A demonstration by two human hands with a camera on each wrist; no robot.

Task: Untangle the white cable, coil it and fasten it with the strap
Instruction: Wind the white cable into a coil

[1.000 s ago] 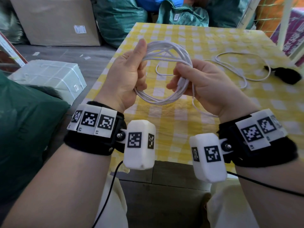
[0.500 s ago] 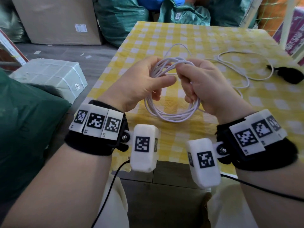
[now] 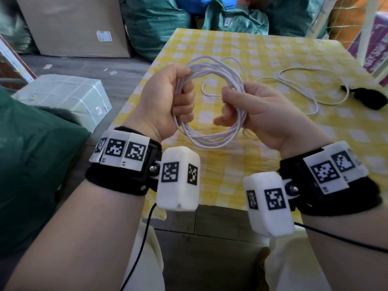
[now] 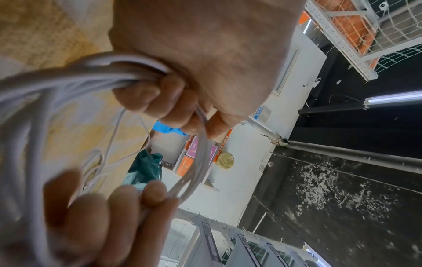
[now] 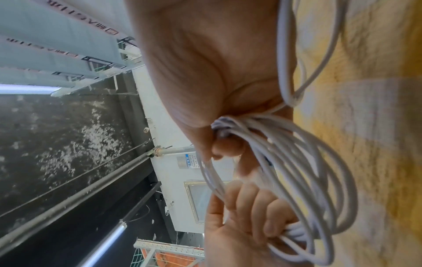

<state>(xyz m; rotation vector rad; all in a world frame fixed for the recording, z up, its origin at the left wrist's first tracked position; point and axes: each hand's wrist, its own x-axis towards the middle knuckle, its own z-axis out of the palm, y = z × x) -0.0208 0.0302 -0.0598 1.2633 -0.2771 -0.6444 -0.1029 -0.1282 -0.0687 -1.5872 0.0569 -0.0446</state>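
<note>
The white cable [image 3: 210, 135] hangs as a round coil of several loops above the yellow checked table [image 3: 231, 164]. My left hand [image 3: 174, 97] grips the coil's left side, fingers curled round the bundle [image 4: 128, 75]. My right hand [image 3: 241, 106] grips the right side [image 5: 228, 124], with the cable's plug end at its fingertips. A loose tail of the cable [image 3: 304, 87] trails across the cloth to the right, towards a black strap [image 3: 367, 97] lying near the table's right edge.
A cardboard box [image 3: 73, 26] and green sacks [image 3: 159, 24] stand on the floor beyond the table. A wrapped grey parcel [image 3: 63, 97] lies on the floor at left. A white post [image 3: 369, 32] stands at the right edge.
The hands have drawn apart and the coil has opened from a drooping bunch held at the top into a wide ring held on both sides. The left hand went from a pinch to a full fist.
</note>
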